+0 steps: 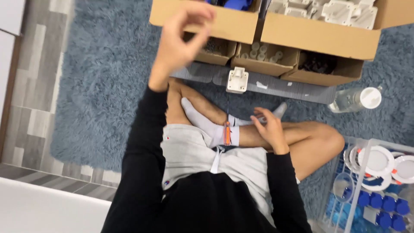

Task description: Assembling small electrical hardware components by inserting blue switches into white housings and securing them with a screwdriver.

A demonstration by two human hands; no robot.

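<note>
I saw a wood-look floor [34, 108] at the left; on it lay a big fluffy blue-grey rug [108, 86]; I sat cross-legged there. Big cardboard boxes [319, 34] stood at the top, with small boxes [263, 60] of tiny parts in front; a clear bin [345, 172] was at the right, and a water bottle [355, 99] lay near it. My left hand [183, 36] was up in the air, fingertips pinched; I could not tell if it held anything. My right hand [269, 127] rested loosely curled on my shin. A white plastic box [237, 80] sat past my feet; an orange screwdriver [227, 131] lay on my sock.
</note>
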